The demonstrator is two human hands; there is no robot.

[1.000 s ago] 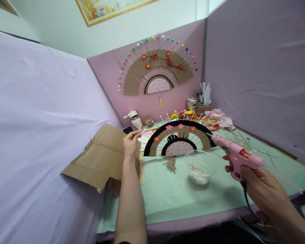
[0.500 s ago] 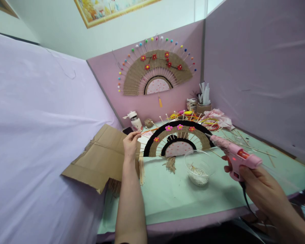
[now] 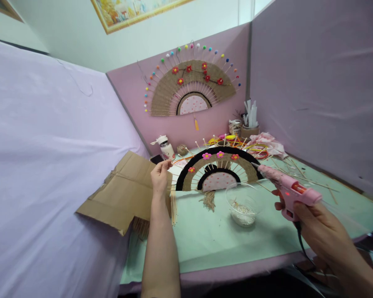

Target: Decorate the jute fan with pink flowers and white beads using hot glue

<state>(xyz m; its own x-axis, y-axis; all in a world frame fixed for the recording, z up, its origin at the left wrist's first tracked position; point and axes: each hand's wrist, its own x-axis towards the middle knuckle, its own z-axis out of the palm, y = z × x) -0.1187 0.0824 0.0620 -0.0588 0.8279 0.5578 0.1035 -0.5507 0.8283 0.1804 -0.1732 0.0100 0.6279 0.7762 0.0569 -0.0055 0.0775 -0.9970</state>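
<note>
My left hand (image 3: 160, 174) is closed in a pinch at the left end of a fan (image 3: 194, 181) with black bands, burlap, flowers and sticks; what its fingertips hold is too small to make out. On the right, my right hand (image 3: 311, 215) is wrapped round a pink glue gun (image 3: 287, 186), whose nozzle points left, near the fan's right side. A clear bowl (image 3: 243, 211) of small white beads stands in front of the fan. White beads tip several of the fan's upper sticks.
Cardboard (image 3: 121, 192) lies at the left, with a bottle (image 3: 166, 148) and twine ball (image 3: 182, 150) behind. A finished-looking fan (image 3: 164, 93) hangs on the pink panel. Pink tissue (image 3: 265, 142), a pot of glue sticks (image 3: 249, 131) and loose sticks (image 3: 311, 181) are at the right.
</note>
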